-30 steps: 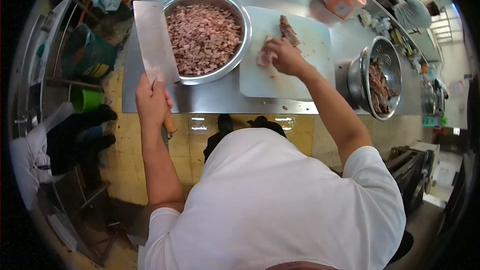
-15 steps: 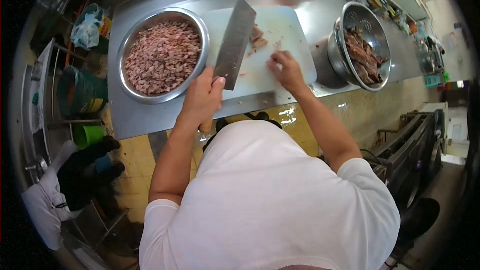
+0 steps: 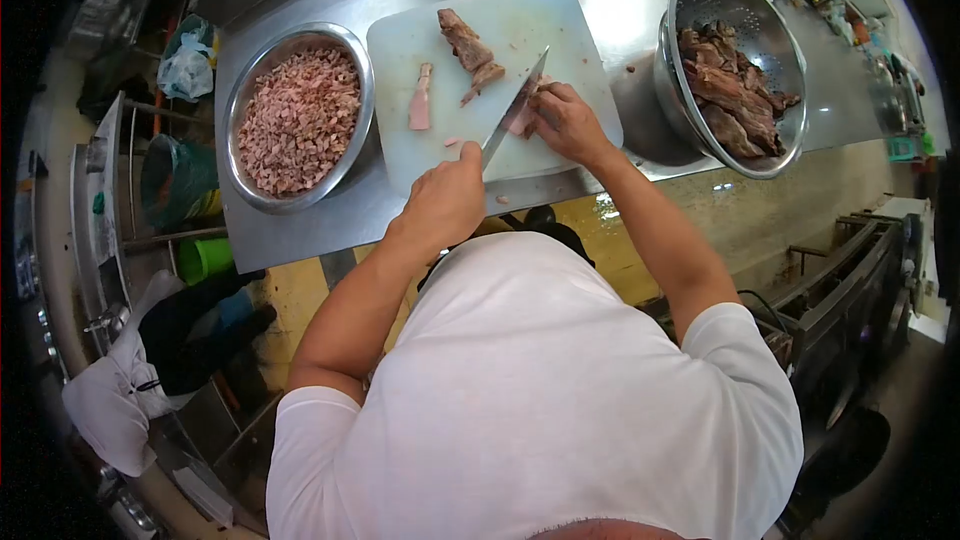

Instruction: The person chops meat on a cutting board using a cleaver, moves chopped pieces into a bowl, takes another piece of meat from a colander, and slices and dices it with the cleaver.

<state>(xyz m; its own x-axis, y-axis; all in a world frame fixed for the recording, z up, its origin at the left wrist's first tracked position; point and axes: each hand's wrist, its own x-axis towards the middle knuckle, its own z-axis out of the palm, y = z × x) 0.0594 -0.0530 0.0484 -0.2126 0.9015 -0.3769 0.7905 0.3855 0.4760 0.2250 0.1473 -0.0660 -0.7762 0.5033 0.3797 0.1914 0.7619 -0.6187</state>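
Left hand: I see it closed around the handle of a cleaver, the blade slanting up and away over the board, narrow side toward my view. Right hand: fingers bent, tips closed on a meat piece, partly hidden, just beside the blade; whether blade and meat touch, I cannot tell.
On the board: one brown chunk, one pink strip, scattered scraps.
Bowl, steel, left of the board: heaped with diced meat.
Colander, steel, right of the board, tilted: browned slabs inside. Second bowl: beneath the colander, contents hidden.
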